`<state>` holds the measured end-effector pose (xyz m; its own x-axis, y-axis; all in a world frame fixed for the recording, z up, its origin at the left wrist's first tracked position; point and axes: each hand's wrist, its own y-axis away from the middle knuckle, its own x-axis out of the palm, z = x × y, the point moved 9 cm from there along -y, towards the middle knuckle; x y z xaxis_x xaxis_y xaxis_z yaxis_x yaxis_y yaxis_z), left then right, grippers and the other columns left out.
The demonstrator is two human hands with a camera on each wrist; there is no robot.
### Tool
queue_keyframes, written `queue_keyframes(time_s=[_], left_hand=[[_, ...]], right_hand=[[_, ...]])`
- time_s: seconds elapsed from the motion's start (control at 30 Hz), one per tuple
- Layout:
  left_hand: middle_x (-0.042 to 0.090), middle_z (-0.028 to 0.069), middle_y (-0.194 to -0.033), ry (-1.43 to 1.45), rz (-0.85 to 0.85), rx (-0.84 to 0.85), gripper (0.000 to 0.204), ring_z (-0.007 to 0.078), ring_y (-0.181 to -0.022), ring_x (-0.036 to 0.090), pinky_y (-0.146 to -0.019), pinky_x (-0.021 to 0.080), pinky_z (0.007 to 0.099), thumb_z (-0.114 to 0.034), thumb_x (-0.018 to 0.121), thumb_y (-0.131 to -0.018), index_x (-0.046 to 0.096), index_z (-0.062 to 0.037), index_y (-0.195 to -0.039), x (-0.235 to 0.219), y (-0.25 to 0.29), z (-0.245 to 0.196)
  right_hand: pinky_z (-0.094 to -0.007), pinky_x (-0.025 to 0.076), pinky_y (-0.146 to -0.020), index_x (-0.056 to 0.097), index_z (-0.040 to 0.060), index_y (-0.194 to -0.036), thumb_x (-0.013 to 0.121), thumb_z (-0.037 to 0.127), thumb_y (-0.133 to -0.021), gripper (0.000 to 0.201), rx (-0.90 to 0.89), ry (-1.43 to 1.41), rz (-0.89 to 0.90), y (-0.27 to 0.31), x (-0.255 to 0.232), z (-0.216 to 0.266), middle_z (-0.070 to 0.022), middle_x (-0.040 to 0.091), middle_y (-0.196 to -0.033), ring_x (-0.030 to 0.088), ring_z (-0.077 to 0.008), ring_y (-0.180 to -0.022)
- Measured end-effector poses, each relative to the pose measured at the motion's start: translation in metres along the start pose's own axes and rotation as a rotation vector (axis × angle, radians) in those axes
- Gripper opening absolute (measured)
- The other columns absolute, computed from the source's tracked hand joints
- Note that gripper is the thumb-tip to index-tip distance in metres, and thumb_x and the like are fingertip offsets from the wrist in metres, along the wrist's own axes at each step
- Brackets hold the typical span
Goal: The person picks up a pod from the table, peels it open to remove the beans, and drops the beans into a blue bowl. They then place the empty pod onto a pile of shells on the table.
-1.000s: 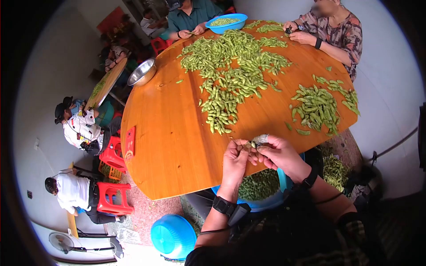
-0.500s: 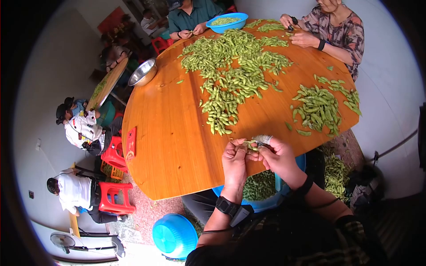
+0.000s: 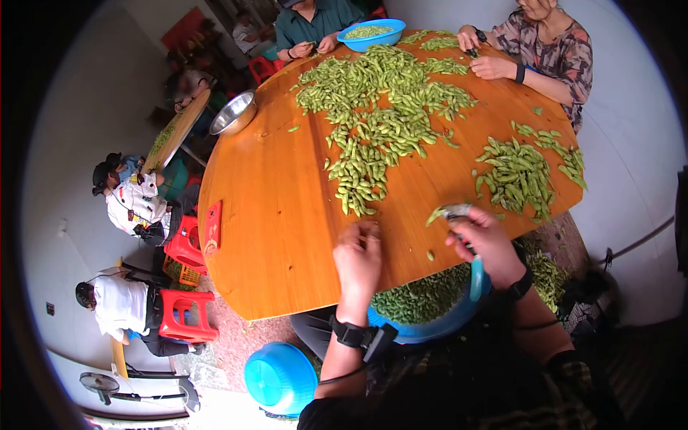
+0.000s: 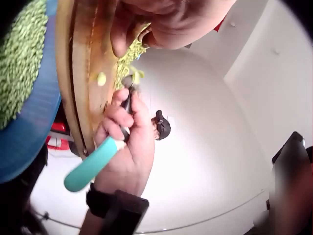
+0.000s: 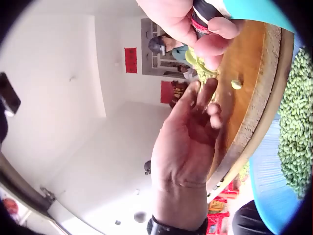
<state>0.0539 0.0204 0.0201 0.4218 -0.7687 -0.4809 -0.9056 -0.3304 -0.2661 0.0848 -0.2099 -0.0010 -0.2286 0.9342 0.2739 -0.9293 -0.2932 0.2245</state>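
My right hand (image 3: 487, 247) grips a slim tool with a teal handle (image 4: 93, 164) and a dark shaft; its tip is hidden by the fingers. At those fingertips hangs a split green soybean pod (image 5: 195, 61), and one finger wears a grey wrap. My left hand (image 3: 356, 261) is beside it over the table edge, fingers loosely bent, with nothing seen between them. One pale shelled bean (image 3: 430, 255) shows between the hands, close to the edge. Below them, a blue basin (image 3: 423, 331) holds many shelled green beans (image 5: 298, 122).
A large heap of pods (image 3: 380, 107) covers the middle of the wooden table (image 3: 272, 236), a smaller pile (image 3: 516, 175) the right. A steel bowl (image 3: 233, 115) and a blue bowl (image 3: 390, 37) stand farther back. Two people sit across; an upturned blue tub (image 3: 279, 380) is on the floor.
My hands were together at the pod and have parted, the left moving left and the right moving right with tool and pod. A single bean now shows between them.
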Motion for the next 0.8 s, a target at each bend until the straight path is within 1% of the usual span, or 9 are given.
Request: queue_keyframes(time_s=[0.03,0.13,0.3,0.4,0.47,0.5,0.57,0.7,0.8], left_hand=[[0.064,0.0166,-0.082,-0.279,-0.099,0.162,0.017,0.0326,-0.071,0.066,-0.062,0.053,0.0403,-0.010,0.066,-0.085,0.061,0.0025,-0.094,-0.015,-0.010,-0.012],[0.063,0.0237,-0.089,-0.484,-0.173,0.096,0.016,0.0433,-0.082,0.062,-0.070,0.053,0.0468,-0.010,0.066,-0.082,0.061,0.0024,-0.091,-0.023,-0.043,0.010],[0.063,0.0251,-0.095,-0.511,-0.102,0.078,0.013,0.0445,-0.083,0.062,-0.072,0.052,0.0485,-0.010,0.063,-0.083,0.063,0.0022,-0.089,-0.015,-0.068,0.021],[0.064,0.0250,-0.096,-0.561,-0.062,0.076,0.013,0.0448,-0.083,0.062,-0.071,0.053,0.0467,-0.008,0.062,-0.083,0.064,0.0020,-0.090,-0.012,-0.060,0.018],[0.064,0.0164,-0.083,-0.239,0.055,0.025,0.015,0.0202,-0.067,0.064,-0.061,0.051,0.0311,-0.007,0.062,-0.084,0.065,0.0037,-0.094,0.000,-0.042,0.013],[0.064,0.0164,-0.083,-0.242,0.074,0.035,0.015,0.0202,-0.067,0.064,-0.061,0.051,0.0311,-0.007,0.062,-0.084,0.065,0.0037,-0.094,0.005,-0.030,-0.003],[0.061,0.0110,-0.079,0.404,0.253,-0.160,0.024,0.0094,-0.064,0.059,-0.056,0.046,0.0218,-0.001,0.056,-0.089,0.063,0.0041,-0.111,0.032,0.000,-0.021],[0.061,0.0080,-0.082,0.377,0.352,0.034,0.036,0.0091,-0.065,0.060,-0.054,0.046,0.0224,0.004,0.050,-0.091,0.057,0.0019,-0.127,0.048,0.020,-0.033],[0.061,0.0166,-0.091,-0.072,0.284,0.300,0.042,0.0279,-0.071,0.065,-0.065,0.053,0.0336,0.000,0.056,-0.089,0.054,-0.0019,-0.131,0.046,0.030,-0.056]], right_hand=[[-0.0187,0.032,-0.038,0.061,0.0035,-0.111,0.054,0.011,-0.094,0.019,-0.070,0.041,-0.061,-0.002,-0.013,0.010,-0.0033,0.059,-0.070,0.043,-0.0043,-0.042],[-0.0194,0.030,-0.036,0.061,0.0026,-0.107,0.050,0.011,-0.096,0.017,-0.199,0.159,-0.245,-0.016,-0.067,0.023,-0.0019,0.057,-0.068,0.041,-0.0043,-0.041],[-0.0209,0.031,-0.036,0.059,0.0015,-0.107,0.046,0.010,-0.097,0.019,-0.217,0.315,-0.313,-0.017,-0.096,0.026,-0.0016,0.056,-0.067,0.042,-0.0045,-0.041],[-0.0202,0.040,-0.043,0.058,0.0011,-0.110,0.047,0.007,-0.096,0.019,-0.197,0.309,-0.189,-0.001,-0.050,0.033,-0.0027,0.057,-0.070,0.048,-0.0054,-0.047],[-0.0195,0.044,-0.045,0.057,0.0016,-0.113,0.047,0.008,-0.097,0.020,-0.121,0.288,-0.002,0.000,-0.015,0.024,-0.0031,0.060,-0.073,0.053,-0.0054,-0.050],[-0.0194,0.045,-0.046,0.056,0.0019,-0.115,0.047,0.008,-0.097,0.021,-0.050,0.244,0.107,0.000,0.001,0.017,-0.0031,0.061,-0.075,0.054,-0.0054,-0.051],[-0.0200,0.044,-0.045,0.056,0.0018,-0.117,0.046,0.009,-0.098,0.022,-0.008,0.176,0.232,0.001,0.027,0.010,-0.0024,0.061,-0.076,0.054,-0.0051,-0.051],[-0.0194,0.041,-0.042,0.056,0.0006,-0.111,0.046,0.013,-0.099,0.020,0.028,0.189,0.324,0.004,0.043,0.003,-0.0011,0.059,-0.073,0.053,-0.0046,-0.050],[-0.0190,0.040,-0.041,0.056,0.0008,-0.101,0.047,0.012,-0.098,0.015,0.029,0.225,0.319,0.010,0.041,0.000,-0.0008,0.058,-0.072,0.053,-0.0046,-0.049]])
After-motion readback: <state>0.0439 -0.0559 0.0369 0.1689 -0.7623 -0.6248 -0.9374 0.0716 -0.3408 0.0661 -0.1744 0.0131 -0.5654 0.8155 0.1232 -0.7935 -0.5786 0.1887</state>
